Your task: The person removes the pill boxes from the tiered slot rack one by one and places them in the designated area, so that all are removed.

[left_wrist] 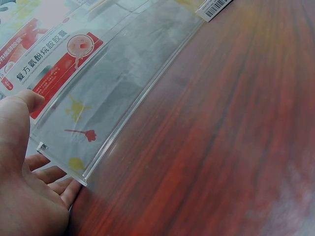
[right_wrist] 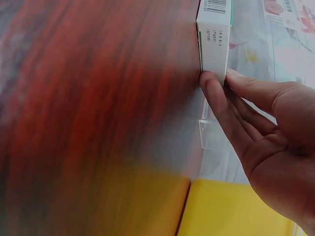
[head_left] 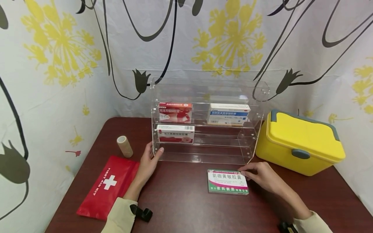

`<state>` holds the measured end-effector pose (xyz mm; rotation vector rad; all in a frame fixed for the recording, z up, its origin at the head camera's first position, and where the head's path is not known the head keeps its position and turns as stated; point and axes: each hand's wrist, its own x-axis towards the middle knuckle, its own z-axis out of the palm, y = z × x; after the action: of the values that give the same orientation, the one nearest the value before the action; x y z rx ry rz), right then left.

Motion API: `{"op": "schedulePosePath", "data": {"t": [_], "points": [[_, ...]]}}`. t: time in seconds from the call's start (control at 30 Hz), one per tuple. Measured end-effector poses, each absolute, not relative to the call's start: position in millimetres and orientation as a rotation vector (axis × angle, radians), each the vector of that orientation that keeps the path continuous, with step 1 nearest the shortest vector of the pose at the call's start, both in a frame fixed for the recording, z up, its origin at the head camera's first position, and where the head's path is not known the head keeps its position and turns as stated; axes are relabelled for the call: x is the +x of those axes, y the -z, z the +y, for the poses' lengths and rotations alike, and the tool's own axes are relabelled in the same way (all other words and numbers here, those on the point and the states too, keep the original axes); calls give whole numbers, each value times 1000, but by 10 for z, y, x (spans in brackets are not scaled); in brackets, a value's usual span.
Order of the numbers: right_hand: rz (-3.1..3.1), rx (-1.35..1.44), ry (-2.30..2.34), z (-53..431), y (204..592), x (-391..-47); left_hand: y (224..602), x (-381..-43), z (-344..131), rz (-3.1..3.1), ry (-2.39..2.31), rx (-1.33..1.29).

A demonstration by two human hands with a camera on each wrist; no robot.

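Note:
A clear acrylic shelf rack (head_left: 201, 158) stands at the back of the table. My left hand (head_left: 148, 166) grips its lower left side, thumb toward the front and fingers round the outside of the panel, as the left wrist view shows. With thumb and fingers my right hand (head_left: 263, 176) pinches the right end of a green and white medicine box (head_left: 228, 182), its printed face toward me, in front of the rack. On the rack sit a red medicine box (head_left: 175, 113), a white and blue one (head_left: 228, 115), and below the red one a white and red one (head_left: 175, 134).
A yellow box with a grey latch (head_left: 300, 142) stands right of the rack. To the left lie a red first aid pouch (head_left: 109, 187) and, upright behind it, a beige bandage roll (head_left: 124, 146). Patterned cloth (head_left: 180, 48) hangs close behind the rack.

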<state>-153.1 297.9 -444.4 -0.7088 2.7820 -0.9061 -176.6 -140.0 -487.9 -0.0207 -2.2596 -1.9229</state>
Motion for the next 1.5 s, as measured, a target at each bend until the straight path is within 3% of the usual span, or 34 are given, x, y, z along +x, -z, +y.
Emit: {"op": "schedulePosePath", "data": {"t": [0.4,0.77,1.0,1.5], "points": [[3122,-727,799,2816,4182,-1402,4883,-1745,-1383,-2268,1928,-10],[3230,-1224,832,1716,3525,-1787,4890,-1753,-1417,-2261,1890,-4],[3236,-1458,757,1185,3593,-2071,4893,-1752,-1409,-2261,1888,-27],[3158,-1250,1281,1057,3728,-2188,4884,-1762,-1397,-2294,1888,6]]}}
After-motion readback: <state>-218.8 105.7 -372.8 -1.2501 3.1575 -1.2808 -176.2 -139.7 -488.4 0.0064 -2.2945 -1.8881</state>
